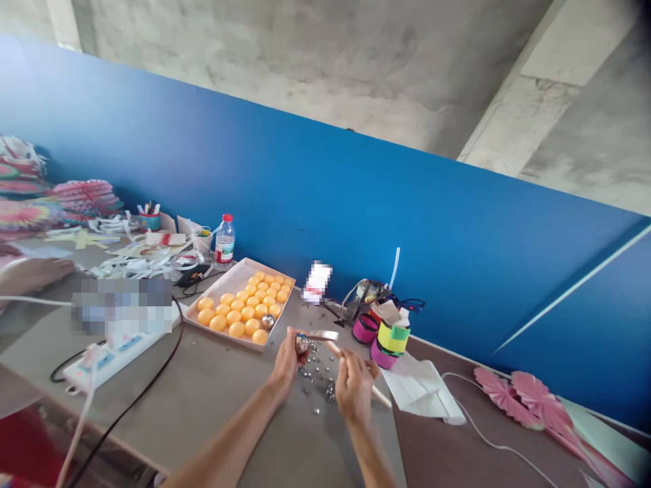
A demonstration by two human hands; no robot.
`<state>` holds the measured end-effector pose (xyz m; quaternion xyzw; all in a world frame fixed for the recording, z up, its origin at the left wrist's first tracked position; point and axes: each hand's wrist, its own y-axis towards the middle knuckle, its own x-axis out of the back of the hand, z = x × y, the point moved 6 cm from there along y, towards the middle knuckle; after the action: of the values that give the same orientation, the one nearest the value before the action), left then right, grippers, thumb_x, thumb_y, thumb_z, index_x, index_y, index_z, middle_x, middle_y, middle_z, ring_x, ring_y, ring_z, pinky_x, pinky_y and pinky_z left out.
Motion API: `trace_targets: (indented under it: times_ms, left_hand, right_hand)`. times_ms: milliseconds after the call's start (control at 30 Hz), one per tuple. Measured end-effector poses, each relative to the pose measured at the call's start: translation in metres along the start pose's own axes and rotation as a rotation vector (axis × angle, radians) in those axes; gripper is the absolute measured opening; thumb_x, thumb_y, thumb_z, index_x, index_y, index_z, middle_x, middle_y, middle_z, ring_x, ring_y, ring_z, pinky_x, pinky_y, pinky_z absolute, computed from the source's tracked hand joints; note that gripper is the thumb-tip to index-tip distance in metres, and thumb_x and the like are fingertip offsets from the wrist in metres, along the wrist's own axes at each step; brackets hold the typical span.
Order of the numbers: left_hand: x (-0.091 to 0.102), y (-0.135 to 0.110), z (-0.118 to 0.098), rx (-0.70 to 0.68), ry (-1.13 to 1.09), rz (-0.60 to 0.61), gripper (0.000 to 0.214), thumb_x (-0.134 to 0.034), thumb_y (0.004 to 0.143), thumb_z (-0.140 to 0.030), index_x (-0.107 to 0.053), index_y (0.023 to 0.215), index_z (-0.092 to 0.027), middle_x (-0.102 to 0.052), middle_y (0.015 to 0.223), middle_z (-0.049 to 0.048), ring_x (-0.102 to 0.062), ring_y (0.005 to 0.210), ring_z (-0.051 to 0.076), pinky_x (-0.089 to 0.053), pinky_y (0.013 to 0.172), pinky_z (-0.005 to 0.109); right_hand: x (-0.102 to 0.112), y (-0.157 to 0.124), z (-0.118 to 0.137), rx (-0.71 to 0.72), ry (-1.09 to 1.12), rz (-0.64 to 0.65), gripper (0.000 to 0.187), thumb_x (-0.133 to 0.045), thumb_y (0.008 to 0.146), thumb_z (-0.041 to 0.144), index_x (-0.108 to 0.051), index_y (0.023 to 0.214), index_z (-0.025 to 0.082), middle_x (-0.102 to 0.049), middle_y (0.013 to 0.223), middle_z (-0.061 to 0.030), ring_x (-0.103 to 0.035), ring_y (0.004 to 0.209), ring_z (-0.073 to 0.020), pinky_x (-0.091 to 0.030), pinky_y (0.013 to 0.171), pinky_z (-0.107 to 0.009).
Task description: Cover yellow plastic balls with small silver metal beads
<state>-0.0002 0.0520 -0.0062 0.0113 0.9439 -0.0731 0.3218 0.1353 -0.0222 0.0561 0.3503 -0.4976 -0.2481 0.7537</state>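
My left hand (285,359) is closed around a small ball (302,343) covered with shiny silver pieces. Gripped in my right hand (353,383) is a small hammer (382,398) with a pale handle; its shiny metal head (325,335) lies close beside the ball, and I cannot tell whether they touch. Small silver tacks (316,369) are strewn on the table below and between my hands. To the left, a shallow white tray (234,272) contains many orange ping-pong balls (247,313) and one silver-covered ball (268,321).
A power strip (122,352) with cables crosses the left side, near another person's hand (41,274). A water bottle (224,242) stands behind the tray. A phone (316,282) leans against the blue partition (325,183). Coloured tape rolls (392,337) and white paper (424,390) lie right.
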Motion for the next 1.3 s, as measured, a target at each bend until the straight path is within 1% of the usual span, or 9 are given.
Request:
trace_targets:
  times_ms: [100,200,300,433,667,833,967,1167,1300]
  left_hand:
    - [-0.001,-0.001,-0.002,0.027,-0.076,0.0,0.049,-0.052,0.07,-0.063,-0.057,0.077,-0.014,-0.05,0.053,-0.0027,-0.04,0.044,0.008,-0.03,0.044,0.02]
    - [-0.009,-0.003,-0.005,0.094,-0.224,0.101,0.046,-0.054,0.07,-0.06,-0.056,0.078,-0.015,-0.05,0.053,-0.0025,-0.041,0.043,0.008,-0.03,0.043,0.02]
    - [-0.012,-0.003,-0.007,0.13,-0.32,0.144,0.041,-0.053,0.075,-0.055,-0.056,0.08,-0.015,-0.051,0.055,-0.0018,-0.042,0.043,0.007,-0.033,0.044,0.019]
    - [-0.01,-0.001,-0.008,0.161,-0.376,0.153,0.029,-0.055,0.078,-0.042,-0.056,0.094,-0.017,-0.056,0.064,0.0004,-0.05,0.049,0.009,-0.04,0.049,0.02]
    - [-0.009,-0.001,-0.014,0.139,-0.41,0.198,0.029,-0.058,0.077,-0.023,-0.053,0.105,-0.02,-0.062,0.077,0.0032,-0.06,0.062,0.012,-0.049,0.062,0.026]
    - [-0.01,0.001,-0.018,0.073,-0.456,0.201,0.03,-0.061,0.074,-0.016,-0.054,0.102,-0.021,-0.061,0.071,0.0003,-0.064,0.074,0.016,-0.05,0.074,0.031]
    - [-0.008,0.003,-0.018,0.053,-0.449,0.203,0.025,-0.063,0.075,-0.021,-0.055,0.098,-0.019,-0.063,0.075,0.0012,-0.064,0.079,0.017,-0.05,0.076,0.032]
    - [-0.003,0.006,-0.009,0.138,-0.391,0.142,0.021,-0.062,0.077,-0.033,-0.057,0.086,-0.015,-0.065,0.081,0.0051,-0.059,0.062,0.01,-0.049,0.056,0.022]
    - [-0.007,0.003,-0.008,0.159,-0.367,0.162,0.027,-0.061,0.077,-0.039,-0.058,0.082,-0.013,-0.064,0.077,0.006,-0.054,0.054,0.008,-0.045,0.049,0.02]
  right_hand:
    - [-0.005,0.0,0.0,0.01,-0.039,0.052,0.027,-0.032,0.088,0.019,-0.058,0.093,0.019,-0.065,0.082,-0.0054,-0.058,0.075,-0.0175,-0.027,0.08,-0.035]
    - [0.001,0.001,-0.007,-0.043,-0.075,-0.036,0.028,-0.032,0.089,0.022,-0.059,0.095,0.017,-0.065,0.084,-0.0073,-0.058,0.078,-0.0186,-0.027,0.081,-0.035]
    - [0.004,0.001,-0.021,-0.107,-0.132,-0.111,0.028,-0.032,0.089,0.023,-0.06,0.095,0.018,-0.065,0.084,-0.0074,-0.058,0.08,-0.0193,-0.027,0.082,-0.036]
    - [-0.005,-0.004,-0.042,-0.131,-0.214,-0.096,0.026,-0.038,0.086,0.025,-0.061,0.095,0.017,-0.063,0.09,-0.0086,-0.056,0.086,-0.0206,-0.027,0.083,-0.035]
    - [-0.017,-0.011,-0.064,-0.209,-0.25,0.004,0.024,-0.041,0.082,0.022,-0.063,0.092,0.018,-0.062,0.093,-0.0082,-0.051,0.089,-0.0223,-0.027,0.082,-0.036]
    - [-0.014,-0.012,-0.072,-0.279,-0.256,-0.01,0.025,-0.04,0.081,0.02,-0.063,0.092,0.016,-0.062,0.09,-0.0099,-0.051,0.088,-0.0237,-0.028,0.08,-0.035]
    - [-0.015,-0.014,-0.079,-0.337,-0.289,0.043,0.024,-0.042,0.08,0.019,-0.063,0.091,0.016,-0.062,0.088,-0.0094,-0.052,0.086,-0.0236,-0.028,0.079,-0.035]
    - [-0.019,-0.021,-0.093,-0.493,-0.369,0.124,0.023,-0.044,0.081,0.019,-0.063,0.094,0.018,-0.061,0.089,-0.0103,-0.054,0.084,-0.0244,-0.03,0.074,-0.035]
    - [-0.022,-0.025,-0.098,-0.512,-0.398,0.17,0.021,-0.045,0.08,0.02,-0.063,0.09,0.018,-0.061,0.084,-0.0106,-0.055,0.081,-0.0242,-0.031,0.071,-0.034]
